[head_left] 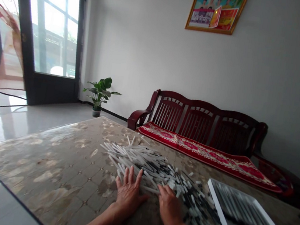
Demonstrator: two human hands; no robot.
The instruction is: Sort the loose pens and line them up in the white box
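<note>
A heap of slim white pen barrels (138,157) lies on the patterned tabletop, mixed on its right with short black and clear pieces that look like pen caps (196,197). My left hand (129,191) rests palm down at the heap's near edge, fingers spread, its fingertips by the barrels. Just right of it, my right hand (168,206) has its fingers curled together, the tips by the end of a white barrel. Whatever those fingers hold is hidden. To the right, a white tray (219,213) contains a row of assembled-looking pens (250,214), blurred.
The table (70,164) has a glossy floral cover and a left edge above the tiled floor. A dark red wooden bench (197,121) with a red runner (202,153) stands behind it. A potted plant (99,92) and a glass door (52,31) are at left.
</note>
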